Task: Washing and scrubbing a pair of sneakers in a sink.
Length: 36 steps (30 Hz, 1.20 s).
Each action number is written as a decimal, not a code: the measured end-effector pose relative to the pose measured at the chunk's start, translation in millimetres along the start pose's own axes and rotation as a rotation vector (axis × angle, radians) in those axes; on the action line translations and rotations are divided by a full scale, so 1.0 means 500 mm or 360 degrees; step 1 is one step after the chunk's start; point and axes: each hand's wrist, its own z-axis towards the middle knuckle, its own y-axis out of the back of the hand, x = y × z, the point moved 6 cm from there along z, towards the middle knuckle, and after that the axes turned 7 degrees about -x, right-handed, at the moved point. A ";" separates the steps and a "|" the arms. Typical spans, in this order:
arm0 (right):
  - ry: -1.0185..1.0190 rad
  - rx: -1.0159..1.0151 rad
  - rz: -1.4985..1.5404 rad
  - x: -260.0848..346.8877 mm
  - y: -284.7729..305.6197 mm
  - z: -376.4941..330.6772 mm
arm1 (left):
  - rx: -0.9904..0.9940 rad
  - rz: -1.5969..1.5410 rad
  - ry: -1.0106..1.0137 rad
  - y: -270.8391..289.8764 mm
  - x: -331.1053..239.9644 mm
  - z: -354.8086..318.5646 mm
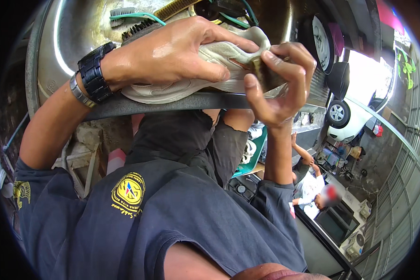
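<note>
A person's left hand [172, 53] clamps a white shoe [210, 70] on its side across the front rim of a wet metal basin [56, 46], fingers [205, 70] wrapped over the upper, while the right hand [277, 79] pinches a small brush [266, 72] between thumb and curled fingers against the shoe's toe end. The shoe looks wet and mostly white, so the scrubbing seems well under way, though how clean the hidden far side is cannot be told. Two more brushes [135, 21] lie in the basin behind, unused for now.
</note>
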 end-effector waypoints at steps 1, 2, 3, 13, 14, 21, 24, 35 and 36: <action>-0.0008 -0.0036 0.0005 -0.023 0.003 -0.009 | -0.0054 -0.0047 -0.0008 -0.003 0.016 0.003; -0.0222 -0.0075 -0.0056 -0.054 0.009 -0.008 | -0.0060 -0.0150 -0.0027 0.003 0.011 0.006; -0.0222 -0.0103 -0.0063 -0.055 0.014 -0.012 | -0.0039 -0.0086 -0.0015 0.000 0.008 0.004; -0.0278 0.0120 -0.0036 -0.014 0.011 0.019 | -0.0096 0.0056 -0.0042 -0.004 -0.002 -0.001; -0.0358 0.0049 0.0043 -0.041 0.004 0.029 | -0.0157 -0.0009 -0.0042 0.001 -0.006 0.001; -0.0286 0.0167 -0.0049 -0.018 0.003 0.032 | -0.0110 -0.0096 0.0027 -0.001 -0.010 0.002; -0.0227 0.0161 -0.0109 0.011 -0.003 0.027 | -0.0196 -0.0103 -0.0062 -0.005 -0.005 -0.004; -0.0331 0.0088 -0.0114 0.023 -0.009 0.032 | -0.0177 -0.0026 0.0051 0.004 -0.012 0.000; -0.0329 0.0113 -0.0146 0.033 -0.009 0.033 | -0.0165 -0.0075 0.0112 -0.001 -0.012 -0.006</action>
